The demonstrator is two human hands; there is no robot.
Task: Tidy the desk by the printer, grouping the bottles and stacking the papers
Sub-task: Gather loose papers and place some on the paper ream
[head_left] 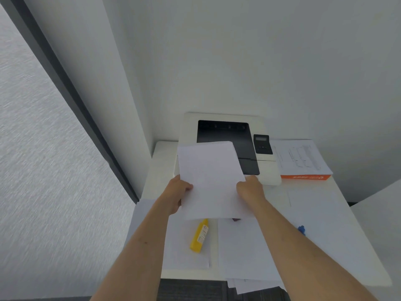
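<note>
A thin stack of white sheets is held up in front of the printer, gripped on its left edge by my left hand and on its right edge by my right hand. Below it a yellow bottle lies on its side on a loose sheet. A blue bottle peeks out behind my right forearm. A small dark object shows just under the held sheets. More loose papers cover the white desk and overhang its front edge.
An orange paper ream with printed sheets on top sits right of the printer. White walls close in behind and to the left. A dark frame and textured glass panel run along the left. Dark floor lies below the desk.
</note>
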